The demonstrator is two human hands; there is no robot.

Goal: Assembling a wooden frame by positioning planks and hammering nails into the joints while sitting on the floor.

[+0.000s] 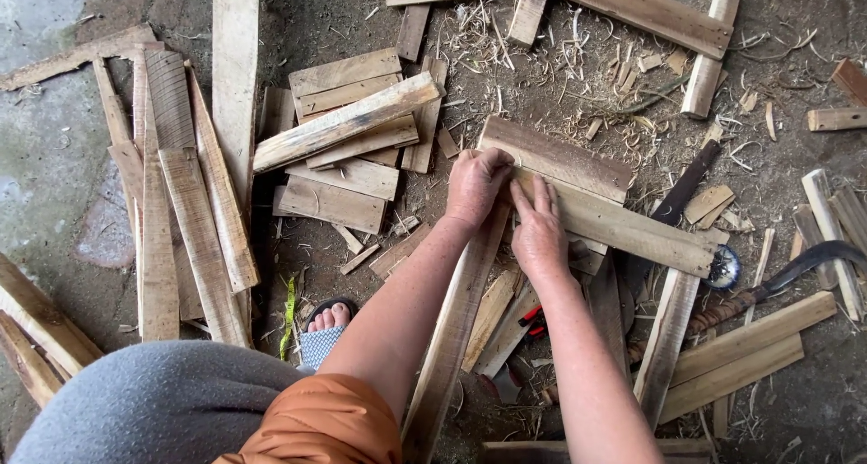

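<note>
The person's left hand (476, 186) is closed on the near end of a short board (555, 159), fingers curled over its edge, while the right hand (539, 232) lies flat and open on a second board (623, 227) just beside it. The two boards lie edge to edge, seemingly part-aligned; nothing yet fastens them. Beyond the left hand sits a heap of cut boards (348, 143); right of the grip lies a curved knife (786, 279). Little bare ground (54, 157) remains, mostly far left.
</note>
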